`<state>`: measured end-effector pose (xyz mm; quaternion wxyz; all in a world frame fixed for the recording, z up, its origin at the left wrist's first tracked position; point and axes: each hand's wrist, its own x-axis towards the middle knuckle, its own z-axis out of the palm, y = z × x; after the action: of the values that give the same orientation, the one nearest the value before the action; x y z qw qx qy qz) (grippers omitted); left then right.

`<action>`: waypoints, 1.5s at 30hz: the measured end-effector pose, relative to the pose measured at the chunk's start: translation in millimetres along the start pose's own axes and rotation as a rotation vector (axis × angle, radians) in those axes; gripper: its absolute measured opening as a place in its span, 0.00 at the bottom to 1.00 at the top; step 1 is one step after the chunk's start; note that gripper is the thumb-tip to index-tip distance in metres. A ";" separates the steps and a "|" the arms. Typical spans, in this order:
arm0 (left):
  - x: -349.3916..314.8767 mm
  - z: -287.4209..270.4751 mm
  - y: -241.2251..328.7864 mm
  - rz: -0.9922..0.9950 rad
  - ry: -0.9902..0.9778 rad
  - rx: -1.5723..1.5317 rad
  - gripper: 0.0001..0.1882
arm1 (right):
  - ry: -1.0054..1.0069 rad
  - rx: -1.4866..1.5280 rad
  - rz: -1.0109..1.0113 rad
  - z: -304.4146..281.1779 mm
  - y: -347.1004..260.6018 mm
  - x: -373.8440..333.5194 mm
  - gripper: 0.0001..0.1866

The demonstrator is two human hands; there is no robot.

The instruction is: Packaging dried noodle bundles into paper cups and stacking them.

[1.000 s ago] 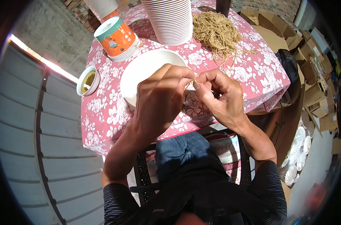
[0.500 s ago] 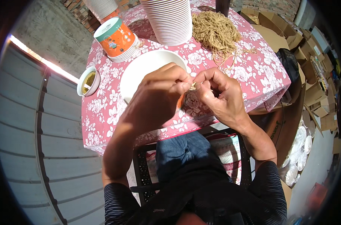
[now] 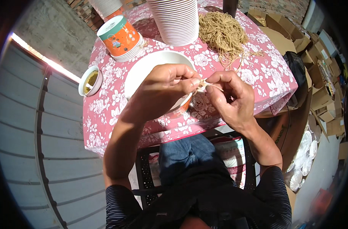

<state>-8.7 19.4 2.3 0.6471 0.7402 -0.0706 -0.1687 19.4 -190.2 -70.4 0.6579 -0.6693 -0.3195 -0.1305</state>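
Note:
Both my hands meet above the near side of a paper bucket (image 3: 160, 59), white inside, with an orange outer wall showing below my left hand. My left hand (image 3: 162, 86) pinches a short piece of tan cord (image 3: 201, 87) between thumb and forefinger. From the other side, the thumb and forefinger of my right hand (image 3: 233, 99) close on the same cord, and a loose end sticks out beside my right thumb. Fingertips cover part of the cord, so I cannot tell whether it is fastened to the bucket.
A tall stack of white paper buckets (image 3: 174, 21) stands at the back, with upturned orange buckets (image 3: 122, 38) left of it. Tangled tan cord (image 3: 223, 32) lies back right. A small bowl of yellowish liquid (image 3: 91, 81) sits at the left edge. Cardboard boxes (image 3: 323, 91) line the right.
My hands have drawn slightly apart, the right shifting rightward, so more of the cord and its loose end shows between them.

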 end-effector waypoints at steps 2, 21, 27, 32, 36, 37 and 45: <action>1.2 -0.3 -2.5 0.022 0.029 0.049 0.15 | -0.011 -0.040 -0.013 -2.2 -3.3 0.7 0.11; 2.5 0.4 -0.6 0.159 0.098 0.249 0.14 | 0.050 -0.403 -0.459 -7.1 9.0 11.5 0.08; -7.8 -2.6 2.3 0.138 0.112 0.336 0.11 | 0.003 -0.448 -0.363 -18.6 6.5 15.4 0.07; -6.4 3.4 1.0 0.248 0.095 0.447 0.12 | -0.024 -0.433 -0.290 -19.7 -1.7 20.7 0.06; -0.4 12.3 2.9 0.477 0.176 0.641 0.11 | -0.062 -0.280 -0.145 -21.8 0.9 16.8 0.06; -1.0 14.0 6.9 0.390 0.207 0.677 0.11 | -0.047 -0.127 -0.068 -20.6 1.5 15.7 0.06; 1.0 16.3 -1.0 0.207 0.298 0.533 0.10 | -0.076 0.260 0.238 -31.5 -16.4 22.3 0.09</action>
<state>-13.5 4.0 -0.6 0.4476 0.8889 -0.0916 0.0328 34.3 -216.1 -40.9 0.7370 -0.6164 -0.2768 0.0162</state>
